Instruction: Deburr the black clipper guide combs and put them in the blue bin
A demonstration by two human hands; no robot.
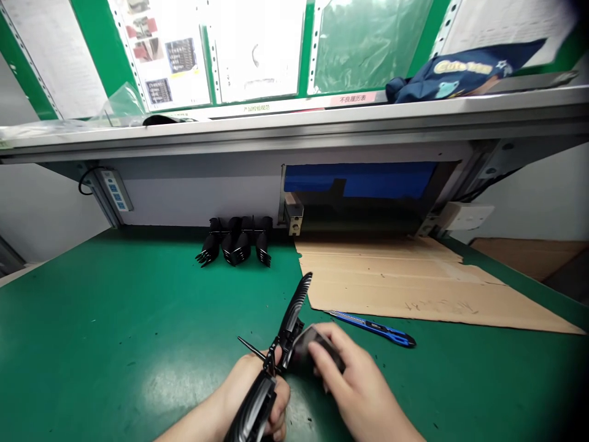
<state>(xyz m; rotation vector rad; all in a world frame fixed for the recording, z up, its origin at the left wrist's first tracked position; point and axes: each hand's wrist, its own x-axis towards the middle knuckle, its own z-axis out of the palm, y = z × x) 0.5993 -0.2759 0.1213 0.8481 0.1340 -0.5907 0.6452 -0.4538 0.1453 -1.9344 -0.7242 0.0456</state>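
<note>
My left hand (276,408) is closed around a long black molded plastic part (291,313), ribbed on its upper end and joined in the middle by a thin runner whose stub sticks out to the left. The part is tilted, its tip up and to the right, and its lower half covers some of my fingers. Pinched between the thumb and fingers of my right hand (343,368) is a small dark flat-sided piece (317,344), blurred, its kind unclear. That piece lies close against the right side of the plastic part; whether they touch I cannot tell.
Several black molded parts (237,239) joined by a runner lie at the back of the green table (115,319). A blue utility knife (375,326) rests beside the cardboard sheet (391,279) on the right. Above hangs a shelf (257,132) holding a dark blue pouch (460,73).
</note>
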